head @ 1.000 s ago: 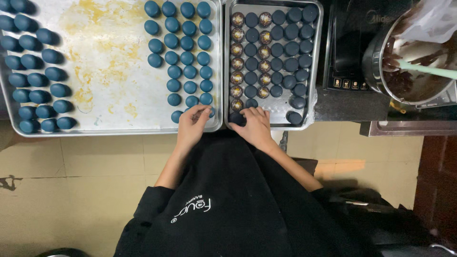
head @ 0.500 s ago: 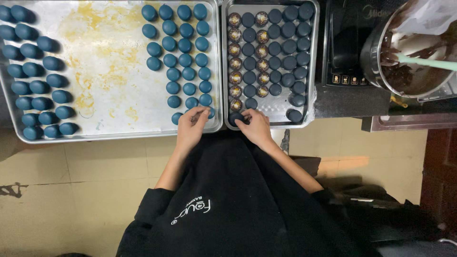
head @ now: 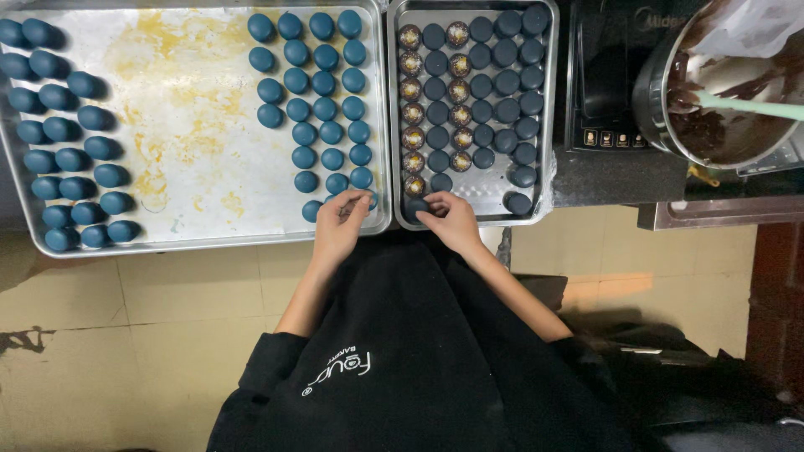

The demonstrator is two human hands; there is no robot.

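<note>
The left hand (head: 342, 219) is at the near edge of the big tray (head: 193, 125). Its fingers (head: 356, 203) are curled in around a small blue shell (head: 369, 199) at the bottom of the shell rows. Most of that shell is hidden, so you cannot tell how firmly it is held.

The right hand (head: 452, 222) is at the near edge of the small tray (head: 548, 100). Its fingers (head: 431, 208) are bent and pinch a blue shell at the bottom left corner of that tray (head: 416, 207). The two hands are near each other, with the rims of the two trays between them.

The big tray has blue shells in rows down its right part (head: 322, 92) and more blue shells down its left side (head: 63, 134). The middle of it is bare, with yellow smears (head: 180, 100). The small tray sits just beside it on the right. It holds two lines of open shells with brown filling (head: 410, 113) and many closed dark blue ones (head: 502, 84).

To the right of the small tray is a black machine with small buttons (head: 607, 92). Past that is a metal bowl (head: 653, 100) of melted chocolate (head: 737, 125) with a pale green handle (head: 749, 106) sticking out of it.

The person wears a black top (head: 419, 360). Below is a tan tiled floor (head: 126, 335).
</note>
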